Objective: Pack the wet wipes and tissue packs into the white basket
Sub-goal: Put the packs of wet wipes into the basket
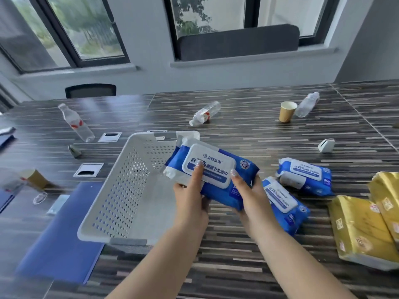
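— Striped table (237, 130): what is gripped?
— One wet wipes pack (212, 169) is clamped by left hand (192, 195) and right hand (245, 190), long axis ten-to-four.
— And the white basket (121, 190)?
— Just beside, at nine o'clock, nearer the left; seemingly empty.

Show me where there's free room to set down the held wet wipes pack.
The white basket floor looks bare under both hands and the held pack. Bare table lies beyond the basket. Crowded: right side, with two wipes packs and yellow tissue packs.
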Available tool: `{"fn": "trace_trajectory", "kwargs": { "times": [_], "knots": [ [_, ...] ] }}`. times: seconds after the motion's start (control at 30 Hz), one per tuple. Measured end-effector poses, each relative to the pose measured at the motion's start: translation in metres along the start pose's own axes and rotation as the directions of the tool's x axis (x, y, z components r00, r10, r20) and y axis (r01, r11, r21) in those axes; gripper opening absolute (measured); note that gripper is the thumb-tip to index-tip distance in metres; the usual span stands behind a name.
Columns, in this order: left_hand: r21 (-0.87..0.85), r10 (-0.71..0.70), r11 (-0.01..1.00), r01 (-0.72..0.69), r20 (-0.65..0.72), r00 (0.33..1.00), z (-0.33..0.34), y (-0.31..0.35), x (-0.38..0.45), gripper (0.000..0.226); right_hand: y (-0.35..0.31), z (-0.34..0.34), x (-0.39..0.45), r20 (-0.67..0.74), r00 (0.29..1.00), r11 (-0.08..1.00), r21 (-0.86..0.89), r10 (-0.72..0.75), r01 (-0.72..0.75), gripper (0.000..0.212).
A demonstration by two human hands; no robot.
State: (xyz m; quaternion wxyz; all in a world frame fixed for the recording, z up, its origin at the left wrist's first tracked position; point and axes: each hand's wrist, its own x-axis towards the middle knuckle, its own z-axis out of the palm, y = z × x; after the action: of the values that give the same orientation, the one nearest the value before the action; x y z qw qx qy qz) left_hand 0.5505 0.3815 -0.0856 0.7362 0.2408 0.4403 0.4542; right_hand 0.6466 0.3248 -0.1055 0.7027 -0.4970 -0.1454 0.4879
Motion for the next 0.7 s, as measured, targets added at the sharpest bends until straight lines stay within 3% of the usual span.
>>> {"fn": "trace_trajectory", "kwargs": {
  "times": [0.1, 0.23, 0.37, 0.47, 0.7],
  "knots": [
    [0.037, -0.027, 0.999, 0.024, 0.08, 0.996, -0.022, 0.004, -0.01, 0.064, 0.006, 0.003, -0.002, -0.016, 1.0, 0.996, -0.082, -0.026, 0.024, 0.061],
    [0.067, -0.042, 0.997, 0.032, 0.15, 0.988, -0.06, 0.022, -0.01, 0.061, 0.0, -0.014, -0.004, 0.086, 0.996, 0.998, -0.057, -0.033, 0.038, 0.058],
    [0.293, 0.038, 0.95, -0.106, 0.229, 0.973, -0.072, 0.049, -0.008, 0.044, -0.003, -0.021, -0.003, 0.196, 0.981, 0.99, -0.139, -0.004, 0.032, 0.091],
    [0.461, 0.109, 0.868, -0.185, 0.187, 0.976, -0.068, 0.057, -0.008, 0.026, -0.003, -0.017, -0.003, 0.223, 0.975, 0.98, -0.192, -0.007, 0.051, 0.106],
    [0.542, 0.276, 0.794, -0.274, 0.079, 0.958, -0.07, 0.052, -0.003, 0.035, -0.002, -0.014, 0.0, 0.259, 0.966, 0.976, -0.203, -0.022, 0.077, 0.101]
  ]
}}
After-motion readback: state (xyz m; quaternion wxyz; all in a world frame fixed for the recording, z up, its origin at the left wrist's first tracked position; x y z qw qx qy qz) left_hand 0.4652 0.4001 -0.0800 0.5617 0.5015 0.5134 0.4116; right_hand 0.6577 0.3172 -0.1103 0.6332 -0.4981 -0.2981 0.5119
